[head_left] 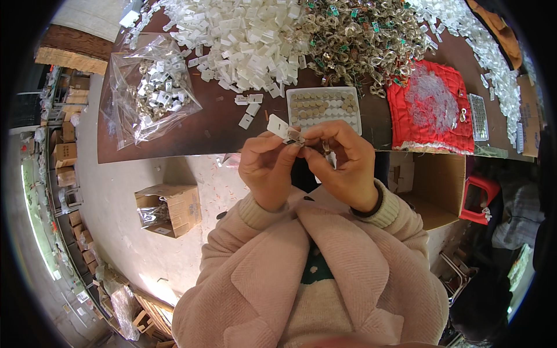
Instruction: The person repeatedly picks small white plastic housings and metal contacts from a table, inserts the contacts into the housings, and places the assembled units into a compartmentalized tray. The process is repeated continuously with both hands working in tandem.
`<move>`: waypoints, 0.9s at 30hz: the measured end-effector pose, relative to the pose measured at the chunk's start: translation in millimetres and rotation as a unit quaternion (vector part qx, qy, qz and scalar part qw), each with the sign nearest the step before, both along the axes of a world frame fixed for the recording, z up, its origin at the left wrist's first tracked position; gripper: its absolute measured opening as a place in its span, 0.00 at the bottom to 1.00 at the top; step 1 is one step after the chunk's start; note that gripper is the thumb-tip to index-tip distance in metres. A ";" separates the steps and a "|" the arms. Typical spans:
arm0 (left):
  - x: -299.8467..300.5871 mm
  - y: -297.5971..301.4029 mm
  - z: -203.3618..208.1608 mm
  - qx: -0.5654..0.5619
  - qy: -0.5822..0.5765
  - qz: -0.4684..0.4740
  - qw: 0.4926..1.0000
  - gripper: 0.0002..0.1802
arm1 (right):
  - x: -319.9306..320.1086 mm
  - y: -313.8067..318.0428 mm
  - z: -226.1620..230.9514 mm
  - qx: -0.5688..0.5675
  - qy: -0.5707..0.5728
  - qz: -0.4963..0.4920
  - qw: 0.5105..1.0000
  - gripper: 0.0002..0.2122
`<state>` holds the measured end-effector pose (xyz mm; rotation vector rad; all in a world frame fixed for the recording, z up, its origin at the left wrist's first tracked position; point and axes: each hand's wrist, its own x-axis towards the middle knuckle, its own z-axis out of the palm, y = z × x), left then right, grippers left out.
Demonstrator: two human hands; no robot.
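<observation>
My left hand pinches a flat white plastic case with a small dark slot, tilted up above the table's near edge. Against its lower end my right hand is closed, thumb and forefinger together. A small clear and dark part shows between the fingertips; what exactly the right fingers grip is hidden. Just beyond the hands lies a white tray holding rows of round coin-like discs. Several loose white cases lie left of this tray.
Behind stand heaps of white plastic cases and coiled wires with green bits. A clear bag of pieces lies left. On the right, a red cloth bears thin clear bits. Cardboard boxes stand below, near a red stool.
</observation>
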<state>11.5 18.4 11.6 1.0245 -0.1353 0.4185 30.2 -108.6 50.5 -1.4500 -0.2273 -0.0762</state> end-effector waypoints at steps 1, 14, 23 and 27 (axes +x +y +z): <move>-0.2 -0.3 -0.4 0.006 -0.006 0.000 1.000 0.15 | -0.3 -1.8 1.4 -0.020 -0.010 -0.003 1.000 0.10; -0.2 9.8 -4.7 -0.141 0.048 -0.099 0.984 0.12 | 9.4 -7.6 -3.7 0.185 0.172 0.151 0.956 0.11; 2.0 3.6 -4.0 -0.173 0.149 -0.123 0.966 0.08 | -1.4 -7.5 -25.0 0.127 0.125 0.096 0.979 0.11; 5.8 14.4 -3.7 -0.171 0.140 -0.123 0.967 0.09 | 9.5 -41.9 -19.9 -0.187 -0.029 -0.013 0.982 0.09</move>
